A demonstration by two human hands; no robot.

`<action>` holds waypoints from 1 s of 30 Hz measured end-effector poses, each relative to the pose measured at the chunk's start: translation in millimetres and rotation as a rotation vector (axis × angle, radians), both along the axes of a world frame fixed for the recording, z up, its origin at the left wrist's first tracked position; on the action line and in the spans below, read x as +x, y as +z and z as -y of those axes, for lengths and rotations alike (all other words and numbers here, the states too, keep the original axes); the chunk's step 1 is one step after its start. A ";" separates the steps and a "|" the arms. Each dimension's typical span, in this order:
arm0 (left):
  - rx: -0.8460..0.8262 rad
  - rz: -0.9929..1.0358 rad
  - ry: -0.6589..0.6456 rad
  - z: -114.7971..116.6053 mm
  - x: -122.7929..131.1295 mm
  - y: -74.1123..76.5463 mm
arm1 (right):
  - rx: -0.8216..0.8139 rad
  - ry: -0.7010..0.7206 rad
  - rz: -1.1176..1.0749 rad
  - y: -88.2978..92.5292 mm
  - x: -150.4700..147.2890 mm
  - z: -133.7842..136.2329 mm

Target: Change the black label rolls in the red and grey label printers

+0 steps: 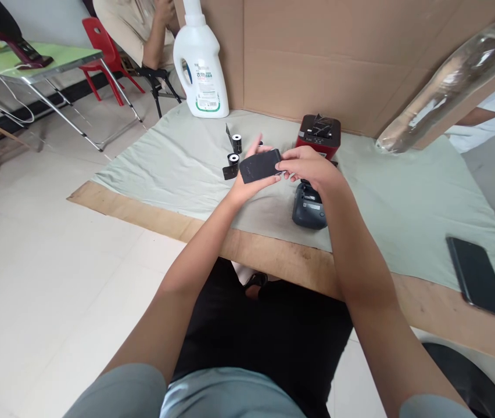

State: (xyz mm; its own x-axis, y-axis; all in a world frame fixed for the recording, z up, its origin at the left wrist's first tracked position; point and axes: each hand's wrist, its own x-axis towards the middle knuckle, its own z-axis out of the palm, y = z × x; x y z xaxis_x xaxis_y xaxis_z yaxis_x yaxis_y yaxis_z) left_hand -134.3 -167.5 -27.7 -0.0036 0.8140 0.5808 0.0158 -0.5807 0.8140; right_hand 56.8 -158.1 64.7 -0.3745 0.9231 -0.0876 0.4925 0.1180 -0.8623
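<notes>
A dark strip of paper (258, 166), black like the small rolls nearby, lies across the palm of my left hand (247, 184). The thumb of that hand stretches along the strip's lower edge, and its fingers show behind the upper edge. My right hand (306, 165) pinches the strip's right end between thumb and fingers. Whether a roll is wound up at that end is hidden. Left of my hands, two small black paper rolls (233, 158) with white cores stand on the cloth. A dark label printer (309, 209) is partly covered by my right forearm.
Behind it stands a red and black printer (318, 136). A white detergent bottle (201, 69) is at the back left, before a cardboard panel (317, 58). A plastic-wrapped bundle (443, 87) leans at right. A phone (478, 276) lies near the table's front edge. Another person (138, 29) sits behind.
</notes>
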 end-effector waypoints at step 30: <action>-0.085 0.279 0.117 -16.8 -3.2 -12.4 | 0.484 -0.182 0.087 -2.0 -12.1 7.0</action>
State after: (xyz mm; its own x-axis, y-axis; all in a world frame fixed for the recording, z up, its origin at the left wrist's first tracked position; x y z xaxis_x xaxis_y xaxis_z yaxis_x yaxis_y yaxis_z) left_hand -137.5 -150.7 -40.1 -0.2495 0.8443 0.4742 -0.1525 -0.5178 0.8418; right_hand 44.7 -165.1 62.7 -0.2143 0.9152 0.3414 0.6097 0.3984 -0.6853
